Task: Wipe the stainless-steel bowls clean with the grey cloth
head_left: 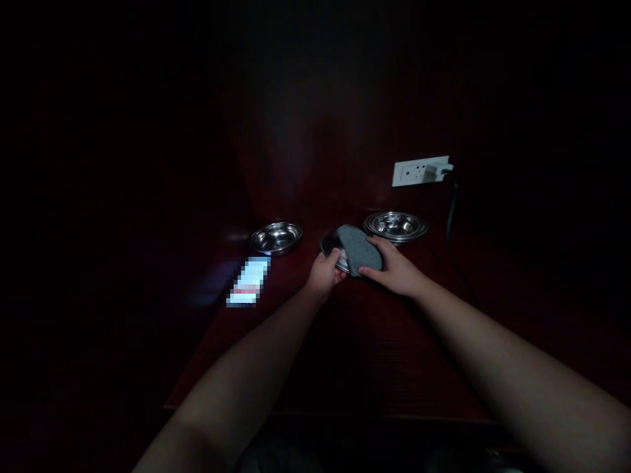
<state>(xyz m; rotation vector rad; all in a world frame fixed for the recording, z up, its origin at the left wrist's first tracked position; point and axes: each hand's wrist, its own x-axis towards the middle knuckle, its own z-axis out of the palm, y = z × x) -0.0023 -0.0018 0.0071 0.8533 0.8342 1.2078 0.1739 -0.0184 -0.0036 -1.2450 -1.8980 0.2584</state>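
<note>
Over the middle of the dark red table [389,355], my left hand [324,274] grips the left rim of a shiny metal bowl [329,243], thumb on the inside. A grey-green cloth [362,249] covers the bowl's right part. My right hand [397,268] is closed on that cloth at its right edge, thumb at the near side and fingers at the far side. Whether the right fingers also press on the bowl through the cloth is hidden.
A metal bowl [277,238] stands at the left, just behind a lit phone [249,282] with a blurred screen. Several nested metal bowls [396,225] sit at the back right. On the wall is a socket panel [414,172] with a plug and a hanging cable [451,210].
</note>
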